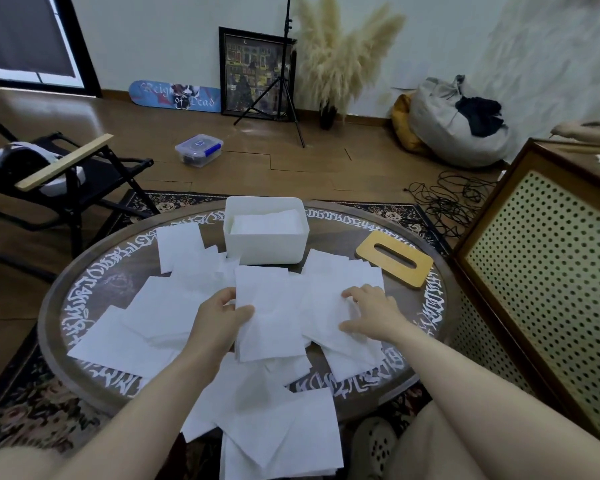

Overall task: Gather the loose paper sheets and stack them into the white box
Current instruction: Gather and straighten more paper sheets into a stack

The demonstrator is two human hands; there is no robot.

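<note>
White paper sheets (160,317) lie scattered over a round dark desk (84,271) with pale lettering round its rim, some hanging off the near edge. At the far side sits the white box (266,242), already holding sheets. A wooden slotted lid (394,263) lies just right of it. The left hand (219,318) pinches one sheet (271,317) between thumb and fingers; the right hand (371,315) rests spread on the pile.

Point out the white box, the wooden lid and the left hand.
white box (266,249): head view, front wall.
wooden lid (414,271): head view, bare wood right of slot.
left hand (219,320): head view, back of hand.
</note>
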